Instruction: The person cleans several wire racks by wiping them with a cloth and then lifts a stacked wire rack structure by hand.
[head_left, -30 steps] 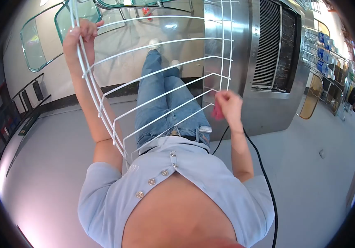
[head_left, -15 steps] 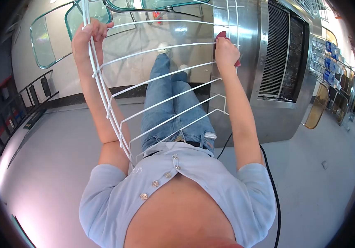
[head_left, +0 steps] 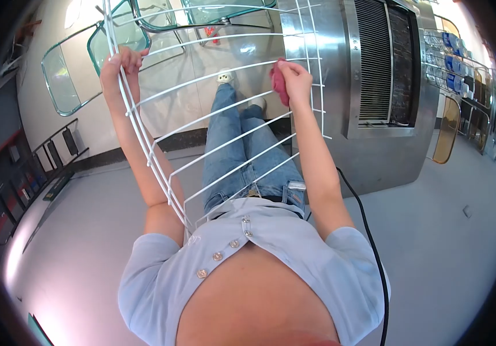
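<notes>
A white wire rack (head_left: 174, 123) with long curved bars stretches in front of my body, its near end close to my waist. My left hand (head_left: 124, 62) is closed around the rack's thick side rails at the upper left. Over the bars toward the right, my right hand (head_left: 297, 82) grips a dark pink cloth (head_left: 280, 82). The cloth is bunched under the fingers and lies against one of the crosswise bars. Part of it is hidden by the hand.
A stainless steel cabinet (head_left: 369, 167) with a dark vent grille (head_left: 373, 60) stands on the right. Folding chairs with greenish clear panels (head_left: 63, 81) are at the upper left. A black cable (head_left: 369, 230) hangs beside my right arm. Wire shelving (head_left: 441, 49) stands at far right.
My right hand has moved left along the bars with the cloth, from the rack's right edge inward. My left hand keeps its hold on the rails; the view has shifted slightly.
</notes>
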### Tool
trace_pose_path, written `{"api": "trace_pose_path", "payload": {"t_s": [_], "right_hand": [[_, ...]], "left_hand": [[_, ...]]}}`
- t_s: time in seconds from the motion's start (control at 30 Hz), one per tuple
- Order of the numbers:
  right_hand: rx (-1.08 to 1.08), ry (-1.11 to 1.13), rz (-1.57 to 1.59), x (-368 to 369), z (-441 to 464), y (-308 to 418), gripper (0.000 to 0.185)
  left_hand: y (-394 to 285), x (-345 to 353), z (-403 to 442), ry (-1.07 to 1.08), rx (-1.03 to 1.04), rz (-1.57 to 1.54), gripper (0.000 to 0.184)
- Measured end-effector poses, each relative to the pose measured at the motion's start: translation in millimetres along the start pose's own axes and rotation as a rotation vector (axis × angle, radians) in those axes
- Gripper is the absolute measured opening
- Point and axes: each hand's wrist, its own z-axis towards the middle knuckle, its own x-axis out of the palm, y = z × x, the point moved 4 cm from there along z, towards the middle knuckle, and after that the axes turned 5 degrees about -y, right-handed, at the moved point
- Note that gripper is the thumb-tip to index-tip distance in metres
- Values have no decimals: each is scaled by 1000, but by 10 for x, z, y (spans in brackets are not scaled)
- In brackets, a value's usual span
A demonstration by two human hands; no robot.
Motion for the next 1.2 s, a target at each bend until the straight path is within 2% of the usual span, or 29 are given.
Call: {"api": "trace_pose_path", "payload": {"t_s": [0.03,0.07,0.13,0.2,0.27,0.33,0.4,0.47,0.5,0.57,0.6,0.67,0.73,0.8,0.87,0.93,0.97,1.03,1.1,1.2], "right_hand": [[51,116,21,10,-108,107,21],[51,111,33,-64,-234,307,21],[-336,-13,-465,-335,-428,877,18],[-479,-234,-384,-637,-390,1164,15],[-816,-415,-620,-818,-227,1268,13],[-994,-308,-681,-786,-43,1088,12],[-1130,-92,-841,-642,38,763,9],[-1153,-36,-1172,-523,-43,539,7],[-1149,-27,-1172,-516,-86,477,7],[-1079,46,-1456,-521,-170,288,7],[-1074,47,-1459,-560,-256,235,7],[-868,61,-1464,-697,-404,132,9],[-827,71,-1468,-886,-595,-60,9],[-794,-16,-1541,-1115,-892,-216,15],[-605,97,-1570,-1374,-1173,-426,22],[-347,269,-1583,-1619,-1426,-656,17],[-354,270,-1591,-1698,-1446,-657,17],[-156,370,-1298,-1698,-1480,-527,9],[-264,164,-890,-1458,-1336,-56,15],[-665,-68,-861,-950,-944,577,10]], "left_hand": [[6,-20,-9,-8,-3,-24,28],[-10,-14,11,3,-1,-17,28],[-9,-56,-37,6,-11,-25,28],[0,-72,-32,-16,-39,-29,29],[-26,-27,-21,-54,-19,-52,29],[-22,-17,3,-93,-44,-45,30],[-47,21,26,-18,-23,-29,30],[-61,31,8,-32,-29,-43,29],[-90,50,-14,-34,-11,-27,28],[-135,103,-69,-53,17,25,28],[-118,76,-85,-52,12,25,28],[-80,-1,-71,3,7,-48,28],[-65,-44,-72,-2,-10,-53,27],[-49,-65,-58,0,-22,-65,27],[-42,-91,-71,-34,-22,-59,26],[-23,-102,-53,-59,-23,-47,26],[6,-128,-20,-33,-24,-65,26],[-13,-86,-32,-31,-9,-52,27],[3,-147,-14,-47,-23,-84,27],[48,-252,56,-20,-32,-118,27]]}}
